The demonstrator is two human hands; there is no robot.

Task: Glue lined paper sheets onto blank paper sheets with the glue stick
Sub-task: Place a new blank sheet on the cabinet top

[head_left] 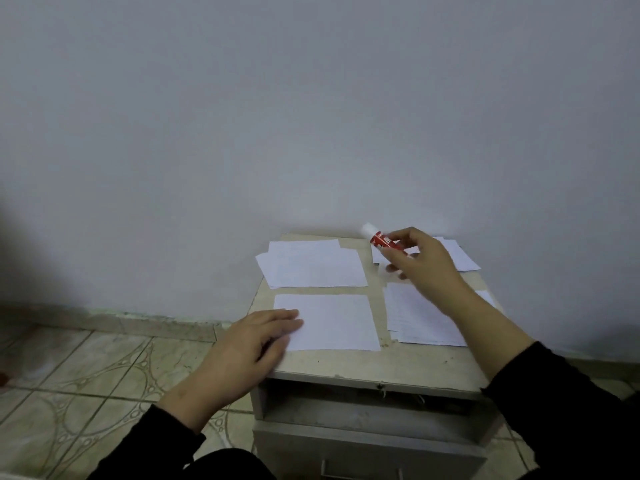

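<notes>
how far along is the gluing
Done: cannot tell; the back-left pile may hold finished pairs. In hand: the right hand holds the glue stick, cap seemingly on; the left hand presses the near sheet. Left: the right-hand stack.

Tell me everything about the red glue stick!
The glue stick is a small tube with a red body, some white print on it and a white cap at its far-left end. It looks like plastic. The cap seems to be on. It is tilted, cap end higher, held above the back of the table, near the wall. The right hand pinches its lower end, hiding that part. Nothing else touches it.
</notes>
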